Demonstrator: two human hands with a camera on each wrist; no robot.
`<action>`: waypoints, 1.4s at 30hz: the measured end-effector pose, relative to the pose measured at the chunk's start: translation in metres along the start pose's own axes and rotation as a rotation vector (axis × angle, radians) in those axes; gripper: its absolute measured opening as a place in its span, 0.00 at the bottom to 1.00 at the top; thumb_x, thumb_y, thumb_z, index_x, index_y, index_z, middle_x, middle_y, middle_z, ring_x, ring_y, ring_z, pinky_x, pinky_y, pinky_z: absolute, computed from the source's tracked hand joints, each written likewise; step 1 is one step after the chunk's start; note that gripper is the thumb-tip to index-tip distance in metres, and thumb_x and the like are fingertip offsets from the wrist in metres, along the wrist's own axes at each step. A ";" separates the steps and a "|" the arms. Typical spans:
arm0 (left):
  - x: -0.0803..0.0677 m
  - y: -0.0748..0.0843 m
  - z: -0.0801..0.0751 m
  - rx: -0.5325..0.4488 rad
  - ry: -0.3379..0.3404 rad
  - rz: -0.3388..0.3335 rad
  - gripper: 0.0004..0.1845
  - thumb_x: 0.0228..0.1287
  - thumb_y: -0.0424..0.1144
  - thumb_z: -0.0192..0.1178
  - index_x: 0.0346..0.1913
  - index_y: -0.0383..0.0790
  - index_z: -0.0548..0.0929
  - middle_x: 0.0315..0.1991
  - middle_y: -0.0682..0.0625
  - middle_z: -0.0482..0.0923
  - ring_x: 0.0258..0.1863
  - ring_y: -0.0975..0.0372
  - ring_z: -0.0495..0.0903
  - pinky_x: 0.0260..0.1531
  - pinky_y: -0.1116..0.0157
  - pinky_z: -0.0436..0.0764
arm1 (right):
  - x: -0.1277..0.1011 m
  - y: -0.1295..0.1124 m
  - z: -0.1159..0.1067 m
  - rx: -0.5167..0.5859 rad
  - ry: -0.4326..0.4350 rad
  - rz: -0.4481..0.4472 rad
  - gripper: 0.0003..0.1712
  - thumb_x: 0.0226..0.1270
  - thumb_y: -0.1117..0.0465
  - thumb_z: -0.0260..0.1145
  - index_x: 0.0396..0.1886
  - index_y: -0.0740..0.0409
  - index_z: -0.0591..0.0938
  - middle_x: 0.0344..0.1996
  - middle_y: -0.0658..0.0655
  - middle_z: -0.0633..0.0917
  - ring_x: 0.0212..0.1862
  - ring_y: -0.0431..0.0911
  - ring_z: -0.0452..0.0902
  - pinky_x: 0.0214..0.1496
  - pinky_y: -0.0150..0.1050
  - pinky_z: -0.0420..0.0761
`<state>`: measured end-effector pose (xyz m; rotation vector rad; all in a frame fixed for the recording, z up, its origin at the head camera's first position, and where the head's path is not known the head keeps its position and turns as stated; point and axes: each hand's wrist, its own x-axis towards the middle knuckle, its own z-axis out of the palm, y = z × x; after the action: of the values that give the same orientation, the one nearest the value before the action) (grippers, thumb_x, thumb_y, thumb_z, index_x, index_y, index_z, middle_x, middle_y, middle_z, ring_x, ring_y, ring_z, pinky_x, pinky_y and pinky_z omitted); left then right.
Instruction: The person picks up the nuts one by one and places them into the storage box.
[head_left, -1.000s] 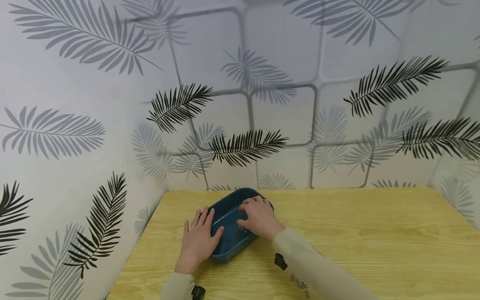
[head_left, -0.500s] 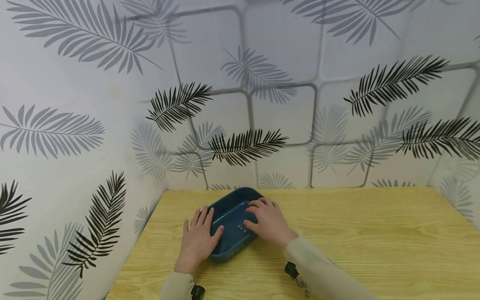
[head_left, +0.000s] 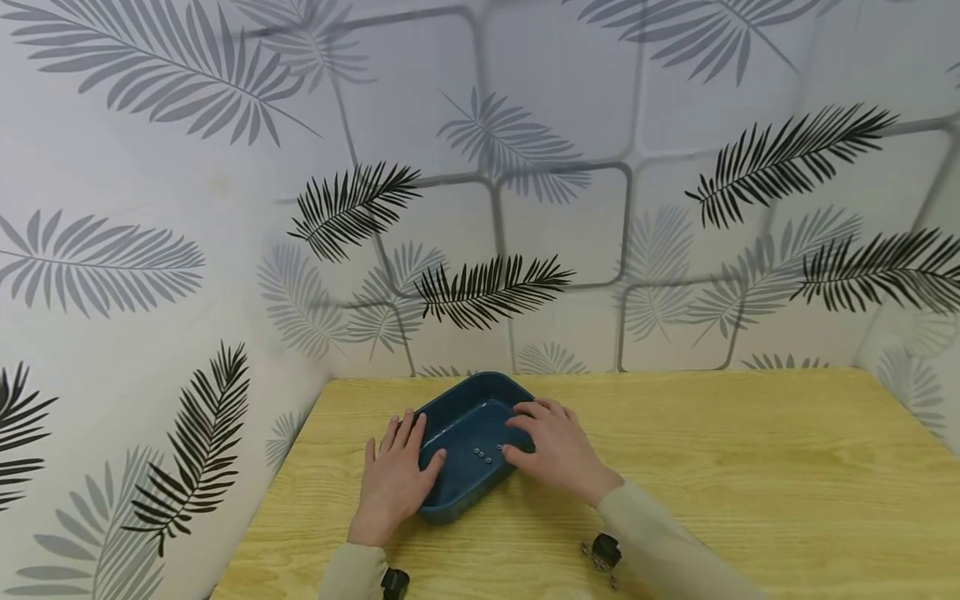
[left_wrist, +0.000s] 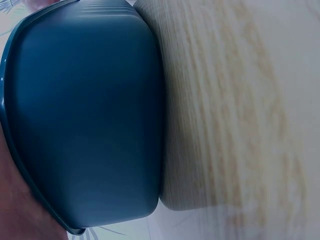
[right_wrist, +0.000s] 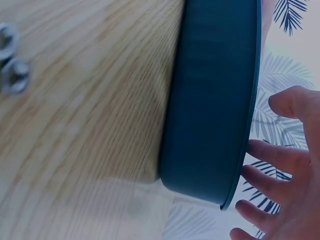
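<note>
R hand [head_left: 561, 454] was at the right side of the tray [head_left: 465, 468], reaching over the rim, relaxed & open, thumb well apart from the fingers, fingers a bit bent & spread; nothing seen in its hold. Couldn't tell for sure if the fingertips touched the rim. L hand [head_left: 397, 483] lay over the opp. side, fingers straight & fanned, thumb pointing inside, palm by the rim; it wasn't gripping anything as far as visible.

Tray was dark blue, deep, rounded corners, sitting upright on the surface [head_left: 750, 483], left of its middle & close to the back edge, set at a slant w/ far end toward the right. Inside, on the tray floor, were 4 small nuts [head_left: 488, 460]: 3 in a short diagonal row, 1 a bit apart, just beside the R thumb tip; contact there couldn't be made out.

More nuts [right_wrist: 15, 76], metal, lay on the surface nearer the person, to the right of the tray; in the head view they were partly hidden behind the R wrist cam [head_left: 606, 550], so no exact count. L wrist cam [head_left: 395, 583] showed at the bottom edge. Both sleeves [head_left: 667, 542] were pale. Surface had yellowish wood grain; behind it, the wall [head_left: 555, 225] was whitish w/ grey & black leaf prints.
</note>
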<state>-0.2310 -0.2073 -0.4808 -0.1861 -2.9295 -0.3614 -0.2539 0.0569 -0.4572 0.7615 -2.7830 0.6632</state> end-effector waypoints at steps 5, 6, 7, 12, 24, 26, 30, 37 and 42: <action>-0.001 0.001 0.000 -0.003 -0.003 0.003 0.38 0.73 0.59 0.49 0.77 0.43 0.59 0.77 0.44 0.51 0.76 0.48 0.47 0.67 0.36 0.49 | -0.008 0.007 -0.004 0.006 0.005 0.017 0.23 0.66 0.44 0.67 0.55 0.50 0.84 0.65 0.57 0.74 0.69 0.59 0.61 0.68 0.62 0.59; -0.001 0.001 0.000 -0.005 -0.003 0.001 0.38 0.73 0.59 0.49 0.77 0.43 0.59 0.77 0.44 0.50 0.76 0.48 0.47 0.67 0.36 0.49 | -0.009 0.008 -0.005 0.003 0.008 0.018 0.23 0.66 0.44 0.67 0.55 0.50 0.84 0.65 0.57 0.74 0.69 0.59 0.61 0.68 0.62 0.60; -0.001 0.001 0.000 -0.008 0.000 0.002 0.37 0.73 0.59 0.50 0.77 0.42 0.59 0.77 0.43 0.51 0.76 0.47 0.48 0.67 0.36 0.49 | -0.010 0.009 -0.006 0.001 0.013 0.018 0.23 0.65 0.44 0.67 0.55 0.50 0.84 0.65 0.57 0.74 0.69 0.60 0.61 0.68 0.62 0.60; 0.000 0.001 0.000 -0.008 0.002 -0.006 0.38 0.73 0.60 0.49 0.77 0.43 0.59 0.77 0.44 0.51 0.76 0.48 0.48 0.67 0.36 0.49 | -0.016 0.013 -0.012 -0.020 0.040 0.006 0.23 0.65 0.45 0.67 0.54 0.52 0.84 0.64 0.58 0.75 0.68 0.61 0.62 0.66 0.64 0.61; 0.001 0.002 0.000 -0.011 0.014 0.003 0.38 0.73 0.59 0.50 0.77 0.43 0.58 0.77 0.43 0.51 0.76 0.47 0.47 0.67 0.36 0.48 | -0.032 0.024 -0.026 -0.029 0.086 -0.043 0.22 0.65 0.45 0.66 0.52 0.53 0.85 0.62 0.59 0.77 0.67 0.61 0.64 0.63 0.66 0.63; 0.000 0.002 0.000 -0.015 0.013 0.002 0.38 0.73 0.59 0.49 0.77 0.43 0.58 0.77 0.44 0.51 0.76 0.47 0.47 0.67 0.36 0.48 | -0.035 0.026 -0.028 -0.033 0.095 -0.050 0.22 0.66 0.45 0.66 0.51 0.53 0.85 0.62 0.59 0.77 0.67 0.61 0.64 0.63 0.67 0.63; 0.000 0.001 -0.001 -0.021 0.014 0.002 0.38 0.73 0.59 0.50 0.77 0.42 0.59 0.77 0.43 0.51 0.76 0.47 0.47 0.67 0.35 0.48 | -0.041 0.029 -0.030 -0.045 0.103 -0.057 0.21 0.66 0.45 0.67 0.51 0.53 0.86 0.62 0.58 0.77 0.67 0.61 0.64 0.62 0.67 0.64; 0.000 0.001 -0.002 -0.014 0.014 0.005 0.37 0.73 0.58 0.50 0.77 0.42 0.60 0.77 0.43 0.52 0.76 0.47 0.48 0.67 0.36 0.48 | -0.054 0.032 -0.036 -0.052 0.104 -0.050 0.19 0.64 0.45 0.68 0.48 0.51 0.86 0.61 0.57 0.78 0.66 0.61 0.65 0.61 0.66 0.64; -0.001 0.002 -0.002 -0.007 0.001 -0.002 0.37 0.73 0.59 0.50 0.77 0.43 0.60 0.77 0.43 0.51 0.76 0.47 0.48 0.67 0.36 0.49 | -0.066 0.035 -0.039 -0.037 0.098 -0.040 0.16 0.63 0.48 0.70 0.46 0.49 0.87 0.60 0.55 0.78 0.66 0.60 0.66 0.61 0.66 0.65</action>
<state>-0.2296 -0.2058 -0.4789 -0.1846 -2.9281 -0.3723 -0.2135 0.1315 -0.4544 0.7546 -2.6762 0.6229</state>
